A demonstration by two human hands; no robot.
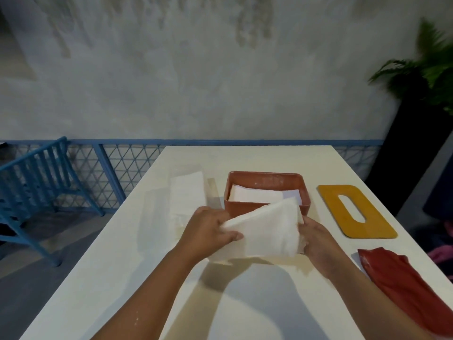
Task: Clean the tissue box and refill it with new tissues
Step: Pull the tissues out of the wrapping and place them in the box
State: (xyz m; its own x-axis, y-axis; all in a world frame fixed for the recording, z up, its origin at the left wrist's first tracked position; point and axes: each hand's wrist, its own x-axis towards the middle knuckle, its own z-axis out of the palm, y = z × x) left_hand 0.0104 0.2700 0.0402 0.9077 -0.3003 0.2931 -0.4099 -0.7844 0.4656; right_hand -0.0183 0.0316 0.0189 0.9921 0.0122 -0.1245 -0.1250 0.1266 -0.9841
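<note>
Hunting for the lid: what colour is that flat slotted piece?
The flat slotted lid is mustard yellow; head view.

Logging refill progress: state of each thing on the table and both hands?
tissue box, open, partly filled with tissues
lid, off, flat right of box
tissue stack, held tilted near box
left hand, grips stack
right hand, grips stack
red cloth, lying untouched
spare tissues, lying left of box

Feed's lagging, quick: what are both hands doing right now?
Left hand: gripping the stack of white tissues.
Right hand: gripping the same stack's other end.
</note>
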